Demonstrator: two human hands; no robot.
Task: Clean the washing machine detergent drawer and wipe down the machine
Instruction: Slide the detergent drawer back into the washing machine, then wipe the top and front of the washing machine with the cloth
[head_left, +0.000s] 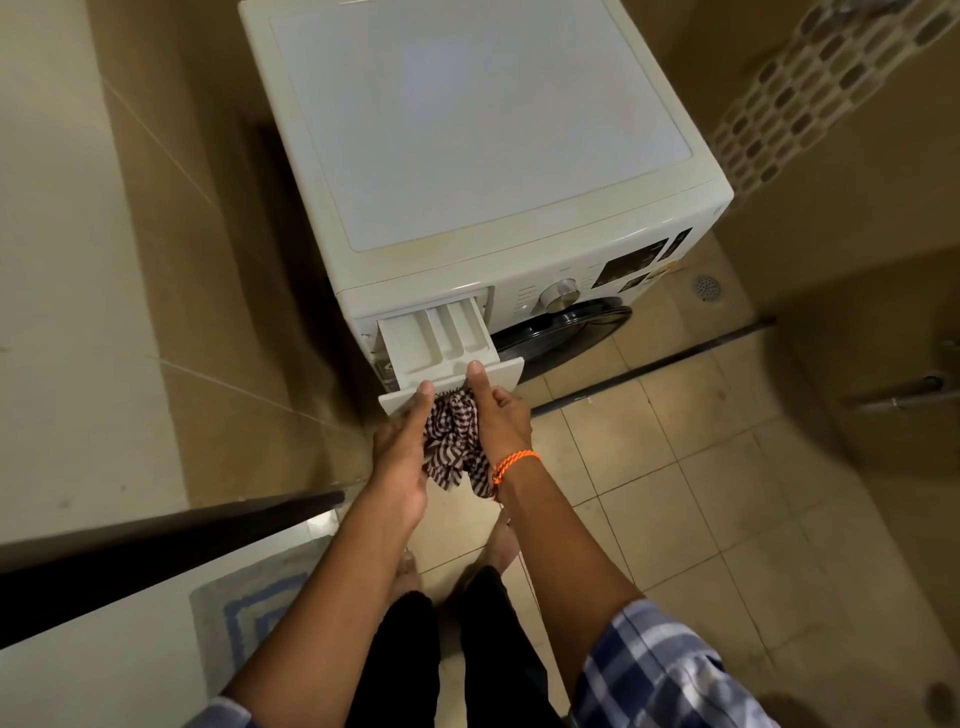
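A white front-loading washing machine stands against the wall, seen from above. Its detergent drawer is pulled out at the front left and shows three white compartments. My left hand grips the drawer's front panel at its left end, thumb on top. My right hand, with an orange cord around the wrist, holds a brown-and-white striped cloth bunched against the drawer front, thumb resting on the panel's top edge. The cloth hangs down between both hands.
Beige wall tiles close in on the left. A dark glass-door rail crosses the lower left, with a blue-grey mat behind it. Tiled floor spreads to the right, with a floor drain and a dark threshold strip. A metal handle sticks out at right.
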